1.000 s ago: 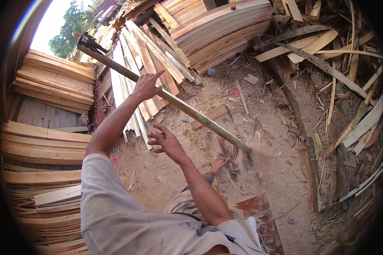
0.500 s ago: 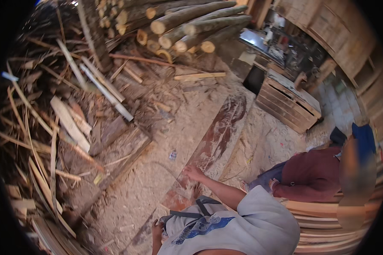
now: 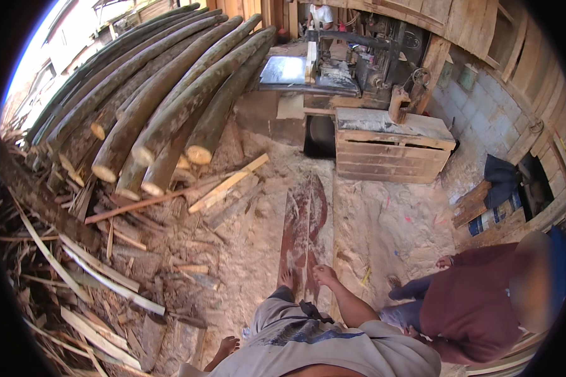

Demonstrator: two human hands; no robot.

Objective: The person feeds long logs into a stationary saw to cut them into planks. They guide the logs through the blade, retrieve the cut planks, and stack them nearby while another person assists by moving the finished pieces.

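Observation:
My right hand (image 3: pixel 324 274) hangs over a long reddish-brown plank (image 3: pixel 308 217) dusted with sawdust. Its fingers are loosely bent and hold nothing that I can see. Lower and to the left, my left hand (image 3: pixel 229 344) is beside my grey shorts, above the sawdust-covered ground, with its fingers somewhat apart and nothing visible in them. My bare foot (image 3: pixel 287 278) is on the plank, just left of my right hand.
Long logs (image 3: pixel 188 94) are piled at the far left, with wood scraps (image 3: pixel 100 333) nearer. Ahead stand a wooden box (image 3: pixel 390 157) and a machine with a shiny metal table (image 3: pixel 283 74). A person in a maroon top (image 3: pixel 468 295) is close on the right; another (image 3: pixel 321 17) stands beyond the machine.
My view has swung rightward and up, so the machine now lies straight ahead. My foot has come forward onto the plank. The person in maroon appears lower in view.

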